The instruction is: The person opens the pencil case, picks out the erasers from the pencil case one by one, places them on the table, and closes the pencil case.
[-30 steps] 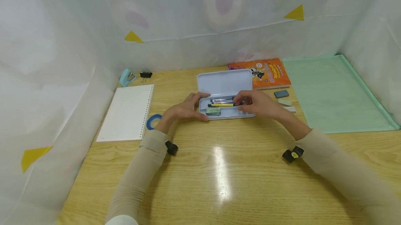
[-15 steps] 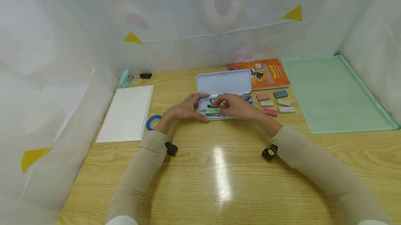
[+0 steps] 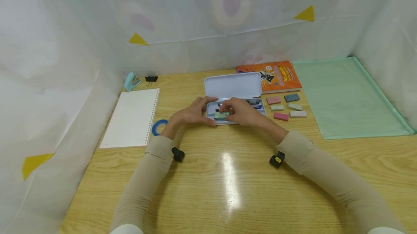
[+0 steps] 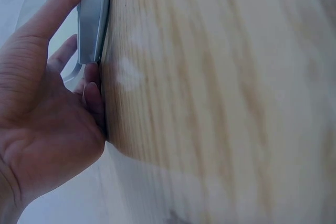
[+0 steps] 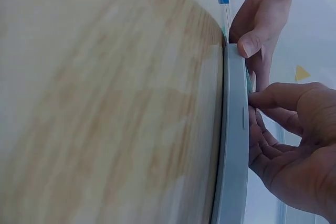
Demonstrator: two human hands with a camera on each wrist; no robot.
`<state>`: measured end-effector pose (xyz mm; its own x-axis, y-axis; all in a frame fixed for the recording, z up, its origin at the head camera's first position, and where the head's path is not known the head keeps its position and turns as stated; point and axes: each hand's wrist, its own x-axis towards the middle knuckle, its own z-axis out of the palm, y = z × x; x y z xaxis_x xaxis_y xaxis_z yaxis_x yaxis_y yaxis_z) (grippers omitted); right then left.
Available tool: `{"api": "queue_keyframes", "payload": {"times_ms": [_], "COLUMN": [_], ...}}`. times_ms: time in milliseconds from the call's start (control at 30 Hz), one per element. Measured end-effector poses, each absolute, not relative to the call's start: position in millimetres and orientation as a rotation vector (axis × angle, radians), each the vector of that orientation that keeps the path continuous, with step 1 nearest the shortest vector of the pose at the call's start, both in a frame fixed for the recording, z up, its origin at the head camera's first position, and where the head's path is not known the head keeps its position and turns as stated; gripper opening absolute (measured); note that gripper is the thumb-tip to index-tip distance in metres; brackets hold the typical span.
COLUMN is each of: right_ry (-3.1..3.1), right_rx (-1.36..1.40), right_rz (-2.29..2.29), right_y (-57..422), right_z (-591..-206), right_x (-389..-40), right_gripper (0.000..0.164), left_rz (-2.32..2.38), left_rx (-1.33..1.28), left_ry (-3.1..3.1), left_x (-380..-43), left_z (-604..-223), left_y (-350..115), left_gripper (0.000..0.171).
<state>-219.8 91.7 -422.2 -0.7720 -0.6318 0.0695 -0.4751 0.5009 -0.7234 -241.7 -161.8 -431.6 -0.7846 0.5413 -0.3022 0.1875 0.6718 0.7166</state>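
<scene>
A pale blue pencil case (image 3: pixel 262 112) lies on the table with its lid (image 3: pixel 232 84) raised. My left hand (image 3: pixel 193 112) holds the case's left end, thumb at the front edge and fingers toward the back corner. Inside, a green eraser (image 3: pixel 220 116) occupies the front left compartment. My right hand (image 3: pixel 242 112) reaches into the case and pinches at this eraser with thumb and forefinger; the exact contact is partly hidden. Several pens (image 3: pixel 255 107) lie behind, mostly covered by that hand. In the right wrist view, the case's front wall (image 5: pixel 236 135) stands beside both hands.
Right of the case are several block erasers, including a pink one (image 3: pixel 281 117) and a grey one (image 3: pixel 291 97). An orange book (image 3: pixel 286 78) lies behind, a green mat (image 3: pixel 355 100) far right. Leftward are blue tape (image 3: pixel 155 128), a notebook (image 3: pixel 130 118), a stapler (image 3: pixel 131 82) and a binder clip (image 3: pixel 151 78).
My right hand has moved left from the pens at the case's right side to the green eraser, uncovering the loose erasers on the table. My left hand keeps its hold.
</scene>
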Motion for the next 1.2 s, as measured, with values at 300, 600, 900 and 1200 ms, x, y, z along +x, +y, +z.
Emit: {"api": "queue_keyframes", "payload": {"times_ms": [300, 600, 900, 1200], "right_ry": [2.565, 2.629, 2.721, 2.690], "right_rx": [-0.889, -0.721, -0.590, -0.691], "right_rz": [-1.223, -1.214, -1.142, -1.050], "right_y": [130.3, 202.6, 252.0, 273.0], "right_z": [-415.6, -407.2, -401.1, -410.8], "right_x": [-213.2, -205.5, -190.0, -175.7], "right_gripper": [0.022, 0.019, 0.024, 0.023], "left_rz": [0.945, 0.950, 0.957, 0.942], "left_rx": [0.562, 0.560, 0.561, 0.567], "left_ry": [2.383, 2.372, 2.376, 2.391], "left_x": [-241.1, -240.2, -239.1, -240.6], "left_z": [-430.2, -427.6, -428.5, -430.4], "left_y": [-160.9, -161.5, -162.4, -163.1], "left_gripper": [0.094, 0.095, 0.094, 0.094]}}
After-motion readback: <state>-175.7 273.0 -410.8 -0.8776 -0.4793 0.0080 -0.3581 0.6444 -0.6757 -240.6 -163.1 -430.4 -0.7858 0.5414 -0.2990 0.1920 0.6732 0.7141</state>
